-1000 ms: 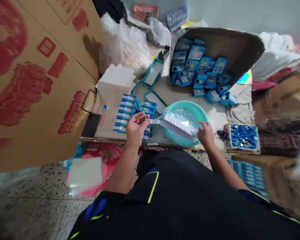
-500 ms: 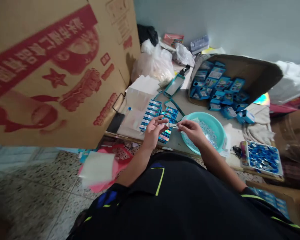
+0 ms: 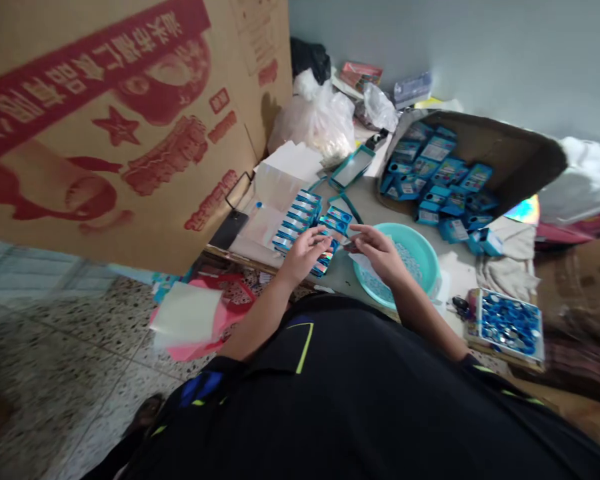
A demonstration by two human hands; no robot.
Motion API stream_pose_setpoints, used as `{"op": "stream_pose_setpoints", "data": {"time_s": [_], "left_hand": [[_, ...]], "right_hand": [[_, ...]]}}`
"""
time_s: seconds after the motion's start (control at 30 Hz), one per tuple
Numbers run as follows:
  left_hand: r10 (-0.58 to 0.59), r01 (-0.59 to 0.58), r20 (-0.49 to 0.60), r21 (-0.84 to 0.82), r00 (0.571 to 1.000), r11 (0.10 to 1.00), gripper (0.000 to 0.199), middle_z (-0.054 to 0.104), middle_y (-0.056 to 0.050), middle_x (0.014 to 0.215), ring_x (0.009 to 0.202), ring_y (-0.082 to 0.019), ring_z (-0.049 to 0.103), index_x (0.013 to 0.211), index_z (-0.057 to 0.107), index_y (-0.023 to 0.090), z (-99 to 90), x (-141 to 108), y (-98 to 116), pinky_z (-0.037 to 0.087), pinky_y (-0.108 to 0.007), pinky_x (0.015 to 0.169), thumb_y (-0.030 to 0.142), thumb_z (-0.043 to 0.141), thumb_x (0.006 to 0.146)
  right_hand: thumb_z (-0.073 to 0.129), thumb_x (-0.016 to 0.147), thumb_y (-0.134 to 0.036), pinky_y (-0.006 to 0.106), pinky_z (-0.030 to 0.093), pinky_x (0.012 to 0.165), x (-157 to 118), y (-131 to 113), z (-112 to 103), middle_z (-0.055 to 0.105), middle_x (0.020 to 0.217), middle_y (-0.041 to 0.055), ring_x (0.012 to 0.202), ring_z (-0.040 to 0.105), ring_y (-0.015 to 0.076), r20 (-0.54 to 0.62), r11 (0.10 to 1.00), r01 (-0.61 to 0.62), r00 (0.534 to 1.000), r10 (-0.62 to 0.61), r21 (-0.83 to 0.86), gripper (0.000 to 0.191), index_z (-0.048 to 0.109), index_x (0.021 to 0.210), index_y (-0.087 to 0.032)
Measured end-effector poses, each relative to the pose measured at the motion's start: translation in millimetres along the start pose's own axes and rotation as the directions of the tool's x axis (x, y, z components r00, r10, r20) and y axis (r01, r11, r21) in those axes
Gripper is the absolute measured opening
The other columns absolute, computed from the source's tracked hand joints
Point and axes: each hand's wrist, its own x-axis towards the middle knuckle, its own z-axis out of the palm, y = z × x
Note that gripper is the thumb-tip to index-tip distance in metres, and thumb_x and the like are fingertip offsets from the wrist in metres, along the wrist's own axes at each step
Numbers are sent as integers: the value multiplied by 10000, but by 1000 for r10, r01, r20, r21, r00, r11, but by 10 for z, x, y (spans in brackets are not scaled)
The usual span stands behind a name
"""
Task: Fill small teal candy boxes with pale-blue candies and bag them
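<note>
Over the near edge of the table my left hand is half curled, thumb and fingers bent toward each other; what is at its fingertips is too small to make out. My right hand pinches a small pale strip, its kind unclear, just across from the left fingertips. Two rows of small blue boxes lie beneath and beyond my left hand. A turquoise basin with many small pale pieces sits under my right hand and forearm, which hide part of it.
A large cardboard box stands at the left. An open carton of blue boxes lies at the back right. A white tray of shiny blue pieces is at the right edge. Plastic bags rest against the wall.
The hands have drawn slightly apart at the fingertips, and the pale piece between them shows less clearly. The camera view has shifted a little.
</note>
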Motion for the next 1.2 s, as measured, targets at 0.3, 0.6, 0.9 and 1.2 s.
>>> {"op": "stream_pose_setpoints", "data": {"time_s": [0.3, 0.6, 0.9, 1.2], "left_hand": [[-144, 109, -107, -279, 984, 954, 615, 729, -98, 1115, 944, -235, 745, 1158, 619, 191, 307, 42, -121, 622, -357, 774, 533, 868, 711], [152, -202, -241, -202, 959, 958, 386, 722, -24, 819, 882, -171, 700, 742, 696, 180, 349, 248, -152, 581, -336, 884, 523, 866, 698], [-31, 31, -10, -2, 999, 1000, 363, 717, -13, 740, 733, -150, 674, 815, 761, 160, 315, 260, 34, 561, -307, 817, 463, 882, 657], [-79, -39, 280, 390, 957, 920, 391, 790, -100, 1008, 919, -235, 718, 1013, 802, 144, 202, 276, 324, 558, -354, 859, 420, 815, 737]], "right_hand": [[552, 928, -668, 455, 424, 1161, -4, -85, 29, 705, 1258, 60, 1295, 609, 252, 147, 993, 119, 982, -121, 22, 434, 617, 1126, -288], [515, 975, -630, 477, 439, 1103, 2, -4, -16, 782, 1082, 60, 1169, 660, 264, 37, 992, 124, 992, -124, 5, 379, 464, 854, -275], [637, 898, -596, 436, 522, 963, 171, 21, -236, 743, 1030, 65, 991, 690, 242, -57, 999, 32, 998, -35, -43, 451, 632, 1188, -252], [791, 771, -463, 332, 508, 694, 251, -89, -89, 711, 751, 24, 700, 641, 170, -150, 998, 67, 986, -68, -14, 268, 739, 835, -208]]}}
